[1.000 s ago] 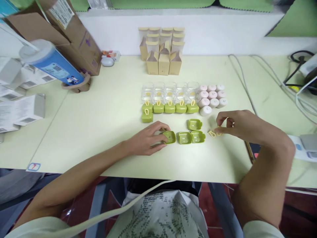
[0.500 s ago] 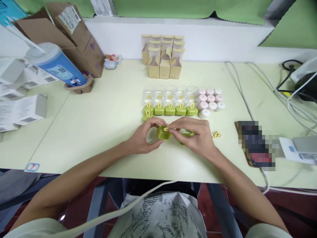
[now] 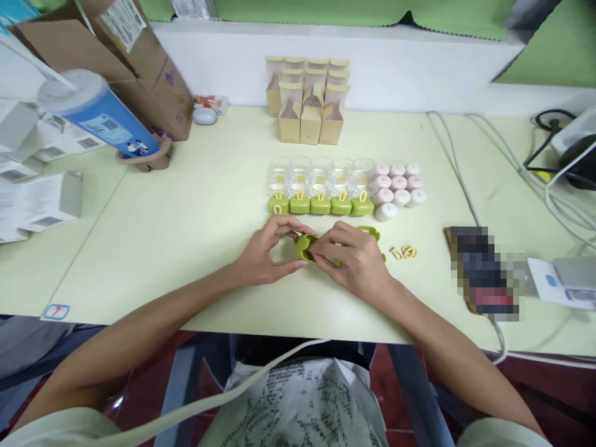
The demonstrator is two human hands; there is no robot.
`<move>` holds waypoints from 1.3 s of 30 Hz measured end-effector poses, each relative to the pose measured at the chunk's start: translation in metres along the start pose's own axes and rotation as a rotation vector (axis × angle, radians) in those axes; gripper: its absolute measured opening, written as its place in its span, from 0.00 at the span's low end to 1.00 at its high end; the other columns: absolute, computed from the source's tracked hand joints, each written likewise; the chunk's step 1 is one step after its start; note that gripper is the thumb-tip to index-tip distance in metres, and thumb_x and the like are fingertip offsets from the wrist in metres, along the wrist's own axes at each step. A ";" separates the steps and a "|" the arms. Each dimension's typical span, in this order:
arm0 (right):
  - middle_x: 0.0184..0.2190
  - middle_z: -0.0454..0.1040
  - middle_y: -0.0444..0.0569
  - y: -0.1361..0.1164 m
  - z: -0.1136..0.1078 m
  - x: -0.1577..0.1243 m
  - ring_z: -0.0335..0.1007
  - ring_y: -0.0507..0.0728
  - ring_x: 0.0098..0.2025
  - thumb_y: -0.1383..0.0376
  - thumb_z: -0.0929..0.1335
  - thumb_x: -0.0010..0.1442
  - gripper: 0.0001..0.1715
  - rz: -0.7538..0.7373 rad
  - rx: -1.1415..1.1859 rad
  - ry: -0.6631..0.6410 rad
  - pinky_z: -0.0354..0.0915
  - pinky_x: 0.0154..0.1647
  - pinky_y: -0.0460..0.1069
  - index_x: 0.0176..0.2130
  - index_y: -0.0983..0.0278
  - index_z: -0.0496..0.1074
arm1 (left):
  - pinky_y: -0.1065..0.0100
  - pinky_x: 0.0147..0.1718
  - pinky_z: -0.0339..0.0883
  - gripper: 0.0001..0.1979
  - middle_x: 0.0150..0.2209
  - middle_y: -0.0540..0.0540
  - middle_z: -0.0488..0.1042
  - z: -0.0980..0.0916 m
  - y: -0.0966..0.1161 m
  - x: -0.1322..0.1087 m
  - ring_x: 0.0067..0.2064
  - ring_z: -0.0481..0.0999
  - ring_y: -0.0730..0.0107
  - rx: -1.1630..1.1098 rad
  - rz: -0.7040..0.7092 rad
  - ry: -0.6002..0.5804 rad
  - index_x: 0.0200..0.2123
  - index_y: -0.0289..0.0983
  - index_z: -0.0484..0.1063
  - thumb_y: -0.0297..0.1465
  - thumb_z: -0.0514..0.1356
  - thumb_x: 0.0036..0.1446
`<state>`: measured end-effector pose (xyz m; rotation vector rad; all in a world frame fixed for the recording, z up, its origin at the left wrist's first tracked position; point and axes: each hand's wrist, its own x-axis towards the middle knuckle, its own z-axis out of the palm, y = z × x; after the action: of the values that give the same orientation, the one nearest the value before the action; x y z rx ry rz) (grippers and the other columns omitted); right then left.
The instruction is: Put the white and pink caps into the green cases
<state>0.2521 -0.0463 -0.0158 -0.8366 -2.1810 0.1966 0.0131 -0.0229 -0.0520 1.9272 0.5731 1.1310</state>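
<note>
My left hand (image 3: 265,251) grips a hollow green plastic cap (image 3: 303,246) between thumb and fingers, its opening turned toward my right hand. The pinched fingertips of my right hand (image 3: 351,253) reach into that opening; the small yellow strap loop they held is now hidden behind them. Under and beside my right hand lie more green pieces (image 3: 371,231), partly covered. To their right is a little pile of yellow strap loops (image 3: 408,251). Just beyond my hands stands a row of green caps (image 3: 320,205) with yellow loops on top; one more sits in front, partly behind my left hand.
Clear plastic cups (image 3: 321,177) stand behind the green row, with pink and white rounded pieces (image 3: 398,183) to their right. Open cardboard boxes (image 3: 310,121) are at the back. A phone (image 3: 482,270) and cables lie right; a blue cup (image 3: 109,118) and white boxes (image 3: 44,202) are left.
My right hand's fingertips have moved into the green cap, taking the yellow loop out of sight. The cap has tilted toward the right hand. The view has shifted slightly.
</note>
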 end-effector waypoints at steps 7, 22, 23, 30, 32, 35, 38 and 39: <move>0.33 0.83 0.49 0.001 0.009 -0.007 0.73 0.56 0.36 0.72 0.72 0.73 0.14 0.023 -0.020 -0.060 0.67 0.33 0.51 0.36 0.64 0.84 | 0.62 0.54 0.83 0.32 0.57 0.38 0.85 0.001 -0.006 -0.005 0.57 0.88 0.59 0.050 -0.016 -0.023 0.63 0.43 0.69 0.33 0.79 0.61; 0.42 0.87 0.51 0.008 -0.015 0.009 0.82 0.56 0.39 0.49 0.82 0.62 0.26 0.667 0.769 -0.183 0.77 0.39 0.51 0.50 0.64 0.84 | 0.47 0.64 0.80 0.30 0.56 0.40 0.83 -0.012 0.000 0.007 0.65 0.79 0.53 0.331 0.172 -0.021 0.70 0.49 0.73 0.44 0.72 0.69; 0.40 0.87 0.51 0.008 -0.014 0.008 0.81 0.55 0.37 0.49 0.82 0.62 0.24 0.673 0.781 -0.190 0.76 0.37 0.50 0.48 0.64 0.84 | 0.47 0.63 0.81 0.29 0.57 0.40 0.83 -0.012 0.001 0.007 0.65 0.78 0.53 0.346 0.170 -0.041 0.71 0.50 0.72 0.44 0.71 0.71; 0.36 0.83 0.47 0.006 -0.008 0.005 0.78 0.53 0.34 0.52 0.83 0.62 0.21 0.699 0.816 -0.163 0.74 0.36 0.48 0.46 0.63 0.82 | 0.51 0.60 0.82 0.29 0.60 0.42 0.83 -0.009 0.005 0.006 0.62 0.81 0.56 0.268 0.122 -0.096 0.72 0.53 0.70 0.41 0.70 0.72; 0.42 0.85 0.51 0.005 -0.006 0.004 0.82 0.56 0.41 0.51 0.81 0.64 0.21 0.681 0.868 -0.132 0.78 0.41 0.50 0.48 0.62 0.81 | 0.55 0.55 0.84 0.26 0.64 0.40 0.81 -0.007 0.004 0.006 0.60 0.82 0.58 0.171 0.109 -0.041 0.71 0.52 0.71 0.40 0.69 0.74; 0.44 0.85 0.52 0.004 -0.004 0.004 0.84 0.57 0.44 0.50 0.81 0.64 0.22 0.646 0.906 -0.031 0.80 0.44 0.51 0.48 0.61 0.80 | 0.64 0.47 0.83 0.16 0.57 0.41 0.83 -0.004 0.004 0.005 0.51 0.86 0.65 0.027 0.020 0.053 0.63 0.46 0.76 0.40 0.65 0.76; 0.41 0.83 0.50 0.001 -0.002 0.003 0.82 0.55 0.41 0.51 0.82 0.64 0.22 0.644 0.913 -0.033 0.80 0.42 0.50 0.46 0.61 0.78 | 0.68 0.39 0.78 0.14 0.40 0.46 0.83 -0.002 0.007 0.006 0.39 0.83 0.70 0.012 -0.126 0.032 0.50 0.41 0.77 0.46 0.64 0.77; 0.41 0.83 0.50 -0.001 -0.001 0.003 0.82 0.55 0.40 0.52 0.83 0.63 0.22 0.644 0.925 -0.055 0.80 0.42 0.50 0.46 0.61 0.78 | 0.69 0.37 0.76 0.17 0.37 0.47 0.81 -0.003 0.009 0.006 0.36 0.81 0.70 0.030 -0.159 0.006 0.47 0.40 0.76 0.48 0.63 0.77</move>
<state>0.2513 -0.0450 -0.0126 -0.9186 -1.5008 1.4203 0.0137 -0.0227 -0.0409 1.8677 0.7371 1.0326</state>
